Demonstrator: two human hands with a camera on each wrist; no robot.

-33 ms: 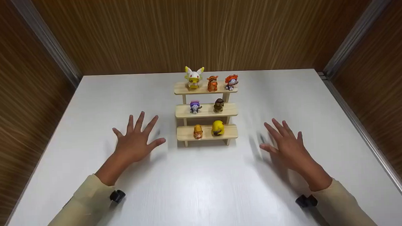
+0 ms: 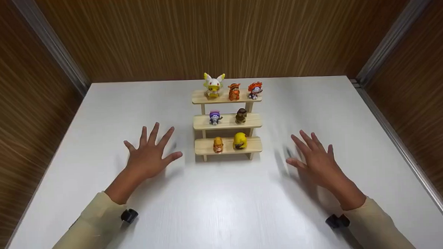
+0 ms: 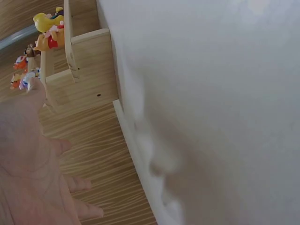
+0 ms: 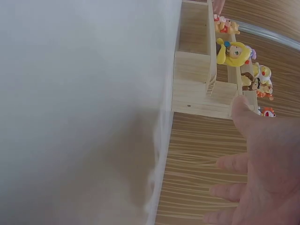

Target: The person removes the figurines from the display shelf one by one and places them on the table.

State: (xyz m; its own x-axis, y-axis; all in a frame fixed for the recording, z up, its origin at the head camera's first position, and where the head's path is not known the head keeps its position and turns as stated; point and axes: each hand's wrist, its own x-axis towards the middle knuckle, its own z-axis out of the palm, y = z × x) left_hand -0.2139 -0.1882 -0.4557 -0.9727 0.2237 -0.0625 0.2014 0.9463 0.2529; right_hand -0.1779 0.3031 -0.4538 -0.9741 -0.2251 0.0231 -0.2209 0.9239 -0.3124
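A three-tier wooden display stand (image 2: 227, 121) rises from the middle of the white table. Its top tier holds a white-and-yellow eared figurine (image 2: 213, 85), an orange tiger figurine (image 2: 234, 91) and a red-topped figurine (image 2: 255, 90). A purple-hatted figurine (image 2: 215, 118) and a brown figurine (image 2: 241, 116) occupy the middle tier; an orange figurine (image 2: 218, 145) and a yellow figurine (image 2: 240, 141) the lowest. My left hand (image 2: 146, 159) hovers left of the stand, fingers spread, holding nothing. To the right, my right hand (image 2: 319, 164) is likewise spread and holds nothing. Both are apart from the stand.
Wood-grain panels (image 2: 217, 35) stand behind and at both sides of the white table (image 2: 225, 214). Metal strips (image 2: 405, 146) run along the panel edges. A black clip-like device (image 2: 129, 216) sits at each sleeve cuff.
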